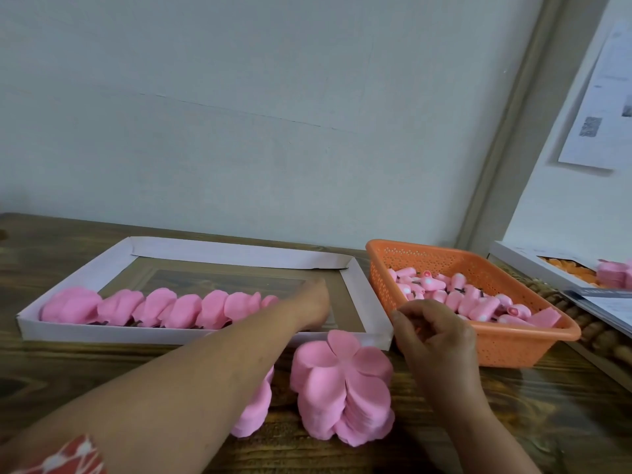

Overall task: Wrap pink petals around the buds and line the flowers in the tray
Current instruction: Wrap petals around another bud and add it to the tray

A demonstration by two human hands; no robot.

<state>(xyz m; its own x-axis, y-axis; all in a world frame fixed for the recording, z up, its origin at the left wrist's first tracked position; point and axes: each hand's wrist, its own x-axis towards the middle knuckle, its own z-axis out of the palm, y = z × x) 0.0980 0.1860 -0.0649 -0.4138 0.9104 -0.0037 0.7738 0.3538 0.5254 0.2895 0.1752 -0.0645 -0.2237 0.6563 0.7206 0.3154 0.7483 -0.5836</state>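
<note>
A white cardboard tray (367, 304) lies on the wooden table and holds a row of several pink wrapped flowers (184, 309) along its near side. My left hand (313, 304) reaches into the tray at the right end of that row, next to the last flower (270, 299); its fingers are blurred and turned away. Two stacks of pink petals (342, 388) sit in front of the tray, the left stack partly hidden by my left forearm. My right hand (432, 331) hovers at the near left corner of the orange basket (513, 347) of pink buds (478, 301), fingers curled; what they hold is hidden.
A grey wall rises right behind the table. At the far right lie a white box (533, 265) with orange petals, more pink petals (614, 273) and some papers (605, 306). Bare wood shows left of the petal stacks.
</note>
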